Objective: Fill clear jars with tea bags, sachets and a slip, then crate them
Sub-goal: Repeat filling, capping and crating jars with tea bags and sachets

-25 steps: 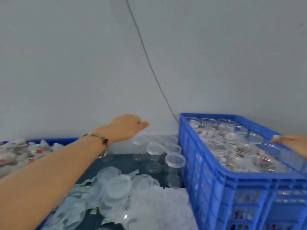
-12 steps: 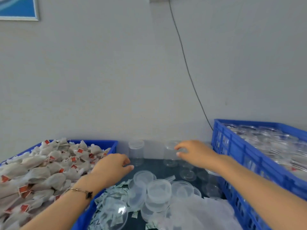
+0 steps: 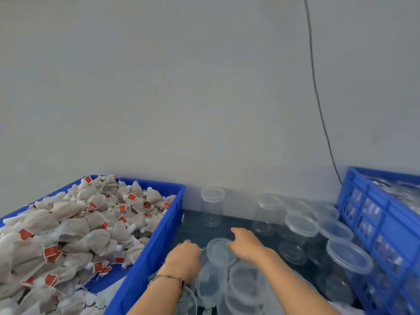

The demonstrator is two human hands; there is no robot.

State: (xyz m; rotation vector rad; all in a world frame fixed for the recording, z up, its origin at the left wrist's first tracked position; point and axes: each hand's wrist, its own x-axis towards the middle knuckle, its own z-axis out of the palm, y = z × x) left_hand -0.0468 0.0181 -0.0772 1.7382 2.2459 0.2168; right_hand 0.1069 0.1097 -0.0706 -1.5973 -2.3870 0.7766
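- Both hands meet over the loose pile of clear lids and empty jars on the dark table, between the two blue bins: stock sits in the middle so either hand reaches it without stretching.
- Right hand (image 3: 246, 245) rests its fingers on the rim of a clear jar (image 3: 219, 248) lying just to its left; fingers look bent over the edge, so likely a light hold on that jar. Thumb is hidden, so grip is not certain.
- Left hand (image 3: 185, 258) is touching the same jar from the other side, knuckles up, fingers curled under and out of view. Cannot tell whether it holds anything.
- Tea bags (image 3: 75, 228) heaped in the blue tray (image 3: 159, 235) just left of the left hand: feed stock on the hand that picks it.
- Blue crate (image 3: 372, 214) with filled jars sits well right of the right hand: output side.
- Upright capped jars (image 3: 301, 225) stand beyond and to the right of the right hand, by the wall.
- Versus half a second ago: right hand has pulled back from the far jars toward the near pile; left hand has moved right off the tray edge onto the same jar.
- View has swung left and down; more of the tray shows, less of the crate.
- Judgement: picking the next empty jar to fill; sachets and slip not identifiable here.
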